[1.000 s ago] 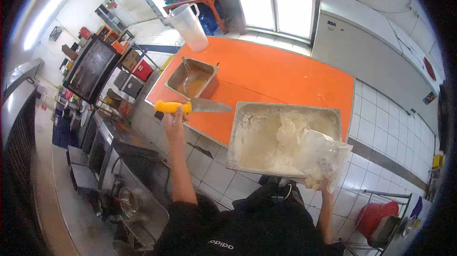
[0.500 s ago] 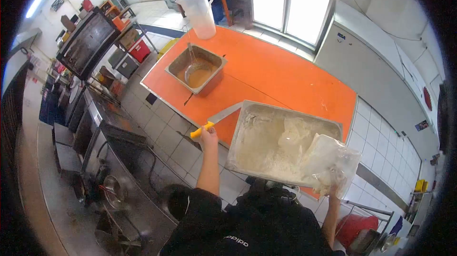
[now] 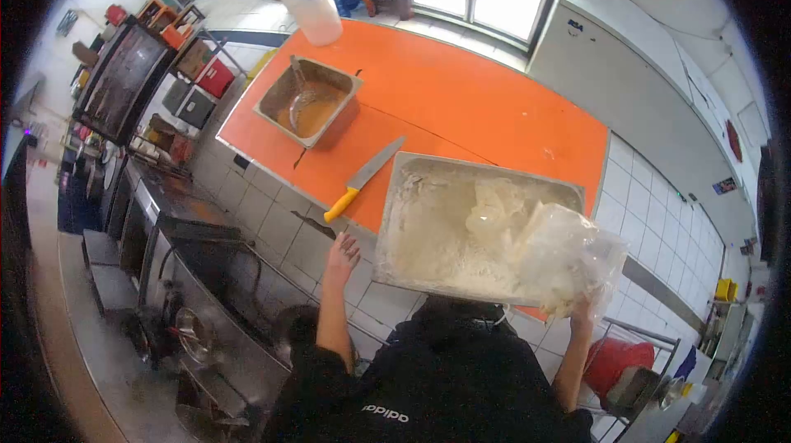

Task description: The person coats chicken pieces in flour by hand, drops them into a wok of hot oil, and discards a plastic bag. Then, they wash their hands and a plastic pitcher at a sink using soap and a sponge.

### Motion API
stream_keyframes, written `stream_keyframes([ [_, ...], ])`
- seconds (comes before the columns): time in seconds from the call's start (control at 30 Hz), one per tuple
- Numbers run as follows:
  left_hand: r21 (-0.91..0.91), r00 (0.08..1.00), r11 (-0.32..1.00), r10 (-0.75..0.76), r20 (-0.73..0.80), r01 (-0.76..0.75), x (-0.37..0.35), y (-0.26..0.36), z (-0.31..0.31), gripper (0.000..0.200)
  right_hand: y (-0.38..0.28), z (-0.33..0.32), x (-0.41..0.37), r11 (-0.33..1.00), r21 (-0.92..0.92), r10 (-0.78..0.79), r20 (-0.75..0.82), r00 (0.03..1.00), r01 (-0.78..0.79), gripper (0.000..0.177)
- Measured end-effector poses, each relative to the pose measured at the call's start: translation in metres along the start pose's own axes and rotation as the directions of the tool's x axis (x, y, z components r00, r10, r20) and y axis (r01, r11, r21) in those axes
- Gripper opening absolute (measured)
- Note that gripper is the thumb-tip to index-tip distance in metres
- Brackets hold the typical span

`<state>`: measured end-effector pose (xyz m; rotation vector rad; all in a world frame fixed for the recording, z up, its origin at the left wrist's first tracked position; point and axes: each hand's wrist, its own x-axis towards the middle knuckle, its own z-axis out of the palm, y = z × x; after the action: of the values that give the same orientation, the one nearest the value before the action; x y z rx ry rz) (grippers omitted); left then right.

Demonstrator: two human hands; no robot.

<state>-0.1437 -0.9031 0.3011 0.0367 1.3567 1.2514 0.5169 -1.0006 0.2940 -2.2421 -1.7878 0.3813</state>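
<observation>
A knife with a yellow handle (image 3: 341, 205) lies on the orange table (image 3: 461, 89), its handle over the near edge. Just below that handle is my left hand (image 3: 344, 251), its fingers apart and holding nothing. A large metal tray (image 3: 428, 278) with white flour and pale pieces in it rests at the table's near edge. Over the tray's right side is a clear plastic bag (image 3: 568, 257) with pale contents. My right hand (image 3: 583, 307) grips the bag at its lower right, its fingers partly hidden by the plastic.
A deep metal pan (image 3: 346, 99) holds orange-brown liquid and a whisk (image 3: 297, 97). Behind it stands a translucent pitcher (image 3: 309, 2). A stove (image 3: 206, 295) is at the left, a white freezer (image 3: 626, 72) at the right.
My left hand has let go of the knife, which now lies on the table, and has drawn back toward me. The bag remains in my right hand. The view has shifted slightly.
</observation>
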Motion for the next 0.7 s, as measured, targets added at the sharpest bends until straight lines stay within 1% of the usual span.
stream_keyframes([
  [0.03,0.012,1.0,1.0,-0.01,0.01,0.01,-0.012,0.001,0.0,0.05,0.032,0.021,0.0,0.927,-0.368,-0.05,0.06,0.997,0.069,0.052],
  [0.07,0.092,1.0,0.996,-0.02,0.008,0.02,-0.022,0.004,0.001,0.051,0.029,0.013,-0.006,0.928,-0.371,-0.03,0.055,0.998,0.048,0.052],
  [0.1,0.17,1.0,0.985,-0.029,0.006,0.027,-0.028,0.007,0.006,0.053,0.026,0.003,-0.008,0.987,-0.147,0.064,0.017,0.998,-0.061,0.052],
  [0.13,0.178,0.999,0.983,-0.037,0.016,0.034,-0.03,0.008,0.014,0.053,0.017,-0.01,-0.006,0.983,0.088,0.159,-0.001,0.987,-0.158,0.052],
  [0.17,0.216,0.999,0.976,-0.021,0.049,0.01,-0.032,0.011,0.02,0.051,-0.001,-0.027,0.0,0.917,0.321,0.248,0.002,0.969,-0.236,0.052],
  [0.2,0.254,0.997,0.967,-0.004,0.079,-0.016,-0.035,0.014,0.023,0.05,-0.019,-0.043,0.007,0.792,0.535,0.329,0.028,0.944,-0.293,0.052],
  [0.23,0.258,0.997,0.966,-0.004,0.078,-0.016,-0.041,0.018,0.033,0.05,-0.03,-0.054,0.014,0.708,0.633,0.362,0.053,0.931,-0.312,0.053],
  [0.27,0.285,0.992,0.957,0.019,0.127,-0.055,-0.047,0.021,0.047,0.048,-0.041,-0.065,0.022,0.612,0.721,0.395,0.077,0.916,-0.325,0.053],
  [0.3,0.311,0.984,0.945,0.043,0.174,-0.096,-0.049,0.024,0.061,0.047,-0.05,-0.072,0.03,0.673,0.603,0.422,0.161,0.892,-0.428,0.051],
  [0.33,0.314,0.984,0.944,0.049,0.169,-0.101,-0.049,0.026,0.071,0.047,-0.056,-0.072,0.034,0.698,0.538,0.437,0.203,0.876,-0.473,0.05],
  [0.37,0.414,0.977,0.895,0.089,0.196,-0.165,-0.047,0.026,0.081,0.047,-0.063,-0.073,0.038,0.721,0.467,0.451,0.243,0.859,-0.511,0.05],
  [0.4,0.507,0.966,0.832,0.122,0.227,-0.224,-0.046,0.025,0.091,0.046,-0.068,-0.073,0.037,0.679,0.528,0.42,0.292,0.859,-0.511,0.049],
  [0.43,0.506,0.967,0.833,0.123,0.222,-0.222,-0.044,0.019,0.1,0.046,-0.059,-0.066,0.038,0.658,0.554,0.401,0.315,0.86,-0.51,0.049],
  [0.47,0.562,0.948,0.765,0.227,0.222,-0.315,-0.04,0.012,0.107,0.046,-0.051,-0.06,0.038,0.636,0.58,0.382,0.337,0.86,-0.51,0.049],
  [0.5,0.612,0.917,0.684,0.329,0.227,-0.397,-0.038,0.007,0.112,0.046,-0.014,-0.032,0.042,0.841,0.34,0.336,0.281,0.899,-0.42,0.047],
  [0.53,0.603,0.916,0.692,0.335,0.219,-0.397,-0.042,0.006,0.12,0.046,-0.011,-0.032,0.049,0.956,0.059,0.266,0.238,0.934,-0.287,0.045],
  [0.57,0.646,0.915,0.661,0.367,0.167,-0.383,-0.048,0.006,0.126,0.046,-0.007,-0.035,0.054,0.961,0.051,0.254,0.235,0.938,-0.273,0.045],
  [0.6,0.686,0.911,0.631,0.397,0.116,-0.362,-0.053,0.004,0.131,0.045,-0.007,-0.033,0.057,0.972,0.039,0.221,0.182,0.958,-0.231,0.045],
  [0.63,0.673,0.911,0.644,0.398,0.111,-0.364,-0.053,0.0,0.132,0.045,-0.001,-0.029,0.062,0.978,0.052,0.192,0.127,0.973,-0.2,0.046],
  [0.7,0.723,0.887,0.588,0.456,0.074,-0.363,-0.052,-0.007,0.127,0.049,0.012,-0.024,0.072,0.982,0.116,0.148,0.033,0.988,-0.151,0.046],
])
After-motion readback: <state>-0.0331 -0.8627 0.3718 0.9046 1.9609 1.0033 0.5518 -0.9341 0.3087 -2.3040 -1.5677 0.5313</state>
